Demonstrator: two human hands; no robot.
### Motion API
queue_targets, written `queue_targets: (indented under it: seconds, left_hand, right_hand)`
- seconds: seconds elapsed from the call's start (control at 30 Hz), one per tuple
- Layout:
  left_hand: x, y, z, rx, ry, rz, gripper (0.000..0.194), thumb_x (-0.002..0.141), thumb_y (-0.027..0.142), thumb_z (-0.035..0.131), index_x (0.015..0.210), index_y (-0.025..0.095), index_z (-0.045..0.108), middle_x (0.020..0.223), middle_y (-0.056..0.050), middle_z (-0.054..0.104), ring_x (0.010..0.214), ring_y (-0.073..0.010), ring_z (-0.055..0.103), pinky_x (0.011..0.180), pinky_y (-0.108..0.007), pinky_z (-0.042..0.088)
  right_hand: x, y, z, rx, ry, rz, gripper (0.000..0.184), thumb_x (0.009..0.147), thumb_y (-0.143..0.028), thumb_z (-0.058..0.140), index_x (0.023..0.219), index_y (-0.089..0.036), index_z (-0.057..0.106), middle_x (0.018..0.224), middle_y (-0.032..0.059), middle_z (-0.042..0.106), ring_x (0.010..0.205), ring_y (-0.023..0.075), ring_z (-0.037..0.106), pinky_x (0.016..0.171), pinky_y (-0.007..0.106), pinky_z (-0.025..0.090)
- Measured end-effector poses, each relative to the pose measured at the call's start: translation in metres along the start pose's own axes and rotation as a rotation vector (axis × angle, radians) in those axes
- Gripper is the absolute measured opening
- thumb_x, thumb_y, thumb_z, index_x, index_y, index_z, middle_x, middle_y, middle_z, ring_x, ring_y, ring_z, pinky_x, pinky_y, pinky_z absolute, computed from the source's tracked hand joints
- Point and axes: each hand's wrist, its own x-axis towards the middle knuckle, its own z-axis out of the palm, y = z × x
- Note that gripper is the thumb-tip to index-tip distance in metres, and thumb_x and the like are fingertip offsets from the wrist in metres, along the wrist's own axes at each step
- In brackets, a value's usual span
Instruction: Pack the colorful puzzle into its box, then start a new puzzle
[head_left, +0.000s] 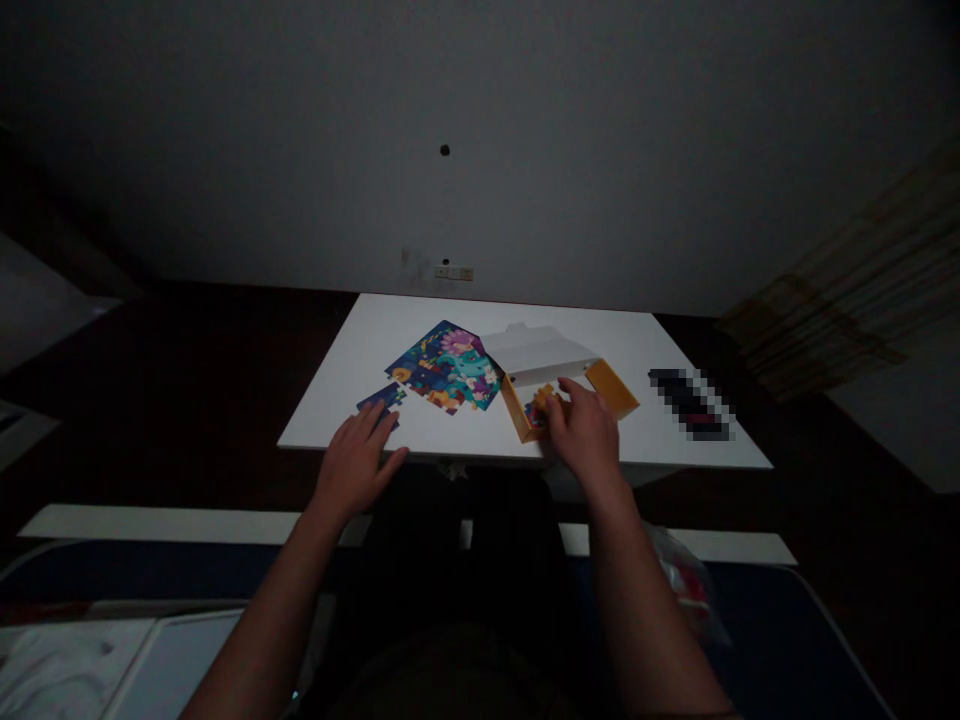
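Note:
A partly assembled jigsaw puzzle [442, 370], with purple, teal and dark blue parts, lies on the white table [442, 437]. Close to its lower left corner is a small separate section of dark blue puzzle pieces [391, 393]. My left hand [360, 458] rests with spread fingers over the near edge of that section. To the right stands an open yellow box [517, 408] with loose puzzle pieces inside. My right hand [589, 432] reaches into it, thumb and fingers curled at a yellow puzzle piece [545, 394]. The fingertips are partly hidden.
A white flap or sheet [536, 350] lies behind the box. On the table's right side is a blurred-out dark object [690, 405]. The wall with a socket [454, 272] rises behind the table. A clear plastic bag [690, 590] lies beside my right forearm.

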Motion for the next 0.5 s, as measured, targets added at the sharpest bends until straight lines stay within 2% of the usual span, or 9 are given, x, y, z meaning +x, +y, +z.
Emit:
queue_targets:
  seconds: [0.1, 0.17, 0.3, 0.4, 0.5]
  left_hand:
    - [-0.010, 0.004, 0.004, 0.021, 0.009, 0.005, 0.050, 0.100, 0.044, 0.057, 0.147, 0.027, 0.058, 0.163, -0.014, 0.046, 0.149, -0.0399, 0.044, 0.119, -0.064, 0.039]
    - [-0.013, 0.006, 0.005, 0.016, 0.010, 0.002, 0.047, 0.100, 0.040, 0.057, 0.145, 0.027, 0.060, 0.162, -0.014, 0.047, 0.147, -0.0393, 0.046, 0.119, -0.062, 0.040]
    - [-0.013, 0.006, 0.007, 0.022, -0.001, -0.005, 0.039, 0.104, 0.037, 0.051, 0.138, 0.026, 0.066, 0.156, -0.011, 0.055, 0.142, -0.0373, 0.053, 0.116, -0.057, 0.044]
    - [-0.011, 0.007, 0.008, 0.009, 0.019, -0.014, 0.038, 0.107, 0.037, 0.046, 0.132, 0.024, 0.070, 0.149, -0.008, 0.062, 0.137, -0.0345, 0.057, 0.114, -0.054, 0.046]
    - [-0.008, 0.009, 0.007, -0.023, 0.052, -0.056, 0.038, 0.108, 0.038, 0.044, 0.132, 0.024, 0.070, 0.139, -0.007, 0.069, 0.133, -0.0309, 0.061, 0.113, -0.048, 0.048]
  right_hand:
    - [-0.006, -0.022, 0.001, 0.045, 0.089, -0.094, 0.034, 0.100, -0.034, 0.051, 0.125, -0.019, 0.068, 0.133, 0.0186, 0.066, 0.123, 0.0356, 0.058, 0.101, 0.053, 0.046]
    - [-0.014, -0.044, 0.004, 0.118, 0.109, -0.191, 0.028, 0.099, -0.029, 0.052, 0.120, -0.021, 0.069, 0.128, 0.0159, 0.068, 0.121, 0.0331, 0.059, 0.102, 0.052, 0.046]
    - [-0.035, -0.089, 0.016, 0.240, -0.120, -0.440, 0.024, 0.098, -0.024, 0.054, 0.117, -0.020, 0.069, 0.119, 0.0118, 0.072, 0.113, 0.0283, 0.063, 0.098, 0.046, 0.048]
    - [-0.047, -0.114, 0.031, 0.264, -0.281, -0.496, 0.028, 0.098, -0.023, 0.056, 0.123, -0.019, 0.067, 0.124, 0.0108, 0.072, 0.116, 0.0274, 0.062, 0.098, 0.044, 0.048]
    - [-0.054, -0.129, 0.043, 0.258, -0.374, -0.492, 0.033, 0.097, -0.024, 0.058, 0.129, -0.019, 0.065, 0.129, 0.0112, 0.070, 0.120, 0.0276, 0.060, 0.101, 0.044, 0.047]
